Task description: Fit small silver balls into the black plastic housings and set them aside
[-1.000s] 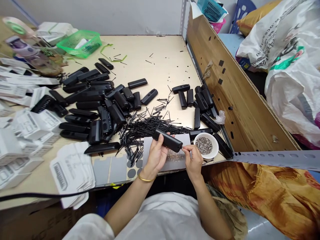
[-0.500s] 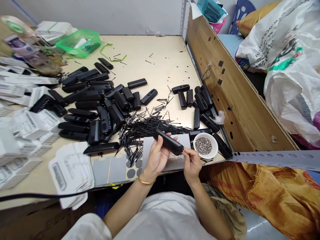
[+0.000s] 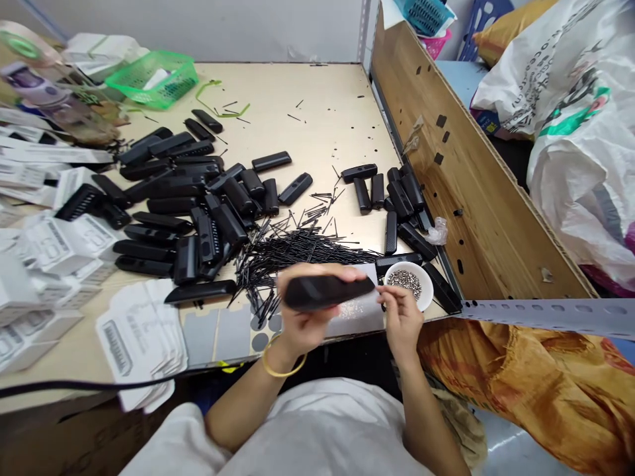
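Note:
My left hand (image 3: 302, 320) grips a long black plastic casing (image 3: 325, 291), now lying almost level and blurred by motion. My right hand (image 3: 403, 318) sits just right of the casing's end, fingers pinched together beside a small white bowl (image 3: 426, 294) of tiny metal parts; what the pinch holds is too small to make out. Both hands hover over a grey sheet (image 3: 364, 311) at the table's front edge. A heap of thin black pins (image 3: 297, 251) lies just beyond.
Many black casings (image 3: 188, 198) are piled at centre left, with a smaller group (image 3: 397, 198) at right. White cartons (image 3: 54, 244) and flat card sleeves (image 3: 139, 330) lie left. A green basket (image 3: 153, 76) stands far left. A wooden board (image 3: 471, 198) walls the right side.
My left hand has swung the casing from a down-right tilt to nearly level and moved it left. My right hand has shifted slightly right, towards the bowl.

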A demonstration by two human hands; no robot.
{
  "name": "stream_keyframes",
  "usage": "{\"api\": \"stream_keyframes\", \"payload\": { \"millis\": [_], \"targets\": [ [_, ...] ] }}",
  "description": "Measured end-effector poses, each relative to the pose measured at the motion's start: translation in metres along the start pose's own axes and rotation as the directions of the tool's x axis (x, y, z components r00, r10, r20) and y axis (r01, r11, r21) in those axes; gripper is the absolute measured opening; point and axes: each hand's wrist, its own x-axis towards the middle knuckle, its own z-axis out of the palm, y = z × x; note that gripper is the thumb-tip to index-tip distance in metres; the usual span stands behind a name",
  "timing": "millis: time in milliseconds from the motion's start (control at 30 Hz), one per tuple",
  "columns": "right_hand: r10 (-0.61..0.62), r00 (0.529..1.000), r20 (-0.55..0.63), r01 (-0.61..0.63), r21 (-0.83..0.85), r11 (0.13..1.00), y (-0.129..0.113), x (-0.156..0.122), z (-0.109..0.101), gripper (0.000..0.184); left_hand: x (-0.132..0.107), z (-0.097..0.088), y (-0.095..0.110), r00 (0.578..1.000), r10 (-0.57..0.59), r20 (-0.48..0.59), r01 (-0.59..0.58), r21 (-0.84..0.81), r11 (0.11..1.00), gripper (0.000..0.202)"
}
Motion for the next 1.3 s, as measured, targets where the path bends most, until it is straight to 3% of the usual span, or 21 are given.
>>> {"api": "stream_keyframes", "payload": {
  "millis": [67,100,200,300,333,400,467,500,533,567,600,633,700,733,800,933,1000,1100,1167,1233,1300],
  "targets": [
    [-0.002,0.997,-0.076,-0.007,-0.114,0.993,0.015,0.010,-0.012,0.025,0.009,-0.002,-0.014,0.995,0.034,0.097,-0.062,0.300,0.952,0.029],
    [-0.021,0.998,-0.060,0.008,-0.209,0.978,0.024,0.015,-0.017,0.028,0.019,-0.007,-0.020,0.996,0.031,0.088,-0.063,0.393,0.917,0.029],
    [0.010,0.991,0.133,0.058,-0.497,0.866,0.048,0.029,-0.025,0.026,0.063,-0.042,-0.020,0.987,0.083,-0.140,0.000,0.512,0.859,0.040],
    [0.127,0.966,0.226,0.056,-0.660,0.749,0.063,0.037,-0.025,0.015,0.112,-0.102,0.005,0.881,0.168,-0.443,0.187,0.650,0.736,0.047],
    [0.149,0.958,0.246,0.061,-0.680,0.731,0.065,0.038,-0.024,0.013,0.125,-0.119,0.015,0.851,0.152,-0.503,0.310,0.713,0.628,0.056],
    [0.156,0.950,0.271,0.078,-0.688,0.721,0.067,0.039,-0.022,0.013,0.142,-0.131,0.029,0.846,0.247,-0.473,0.334,0.831,0.445,0.072],
    [0.138,0.952,0.273,0.091,-0.683,0.725,0.067,0.039,-0.022,0.015,0.146,-0.109,0.029,0.881,0.326,-0.343,0.222,0.908,0.355,0.066],
    [0.132,0.954,0.268,0.091,-0.684,0.724,0.067,0.038,-0.022,0.015,0.145,-0.085,0.022,0.906,0.315,-0.284,0.164,0.919,0.358,0.056],
    [0.135,0.955,0.264,0.089,-0.689,0.720,0.066,0.038,-0.022,0.014,0.143,-0.056,0.012,0.954,0.212,-0.211,0.108,0.903,0.415,0.045],
    [0.145,0.953,0.267,0.086,-0.695,0.714,0.066,0.038,-0.022,0.013,0.140,-0.023,0.000,0.996,0.055,-0.072,0.038,0.884,0.466,0.043],
    [0.159,0.948,0.275,0.085,-0.702,0.707,0.066,0.038,-0.023,0.011,0.138,0.009,-0.013,0.993,-0.102,0.067,-0.010,0.876,0.482,0.046],
    [0.171,0.944,0.284,0.086,-0.708,0.700,0.065,0.039,-0.024,0.010,0.136,0.039,-0.027,0.976,-0.171,0.135,-0.034,0.871,0.491,0.052],
    [0.170,0.944,0.283,0.086,-0.707,0.702,0.066,0.040,-0.026,0.009,0.135,0.082,-0.049,0.952,-0.268,0.145,0.005,0.870,0.492,0.057],
    [0.154,0.951,0.269,0.080,-0.694,0.716,0.066,0.041,-0.028,0.009,0.135,0.093,-0.056,0.947,-0.290,0.135,0.028,0.869,0.495,0.053],
    [0.119,0.966,0.229,0.049,-0.614,0.788,0.066,0.042,-0.033,0.013,0.138,0.093,-0.063,0.941,-0.310,0.134,0.047,0.858,0.512,0.038],
    [0.214,0.965,0.149,-0.188,-0.175,0.967,0.057,0.039,-0.038,0.028,0.138,0.043,-0.048,0.952,-0.232,0.198,-0.027,0.812,0.583,0.031],
    [0.325,0.931,0.168,-0.347,0.124,0.930,0.046,0.036,-0.036,0.036,0.128,0.015,-0.032,0.969,-0.143,0.200,-0.072,0.787,0.613,0.033],
    [0.415,0.860,0.297,-0.510,0.458,0.728,0.029,0.030,-0.025,0.040,0.101,-0.014,-0.009,0.994,-0.002,0.113,-0.077,0.697,0.713,0.029],
    [0.424,0.832,0.358,-0.555,0.563,0.613,0.021,0.026,-0.014,0.039,0.079,-0.021,0.000,1.000,0.011,-0.026,0.004,0.516,0.857,0.030],
    [0.421,0.827,0.373,-0.561,0.603,0.567,0.014,0.022,-0.003,0.039,0.059,-0.021,0.003,0.977,-0.095,-0.189,0.126,0.158,0.979,0.033],
    [0.409,0.842,0.352,-0.539,0.595,0.596,0.009,0.018,0.008,0.038,0.045,-0.018,0.003,0.913,-0.310,-0.265,0.240,-0.266,0.934,0.032]
  ]
}}
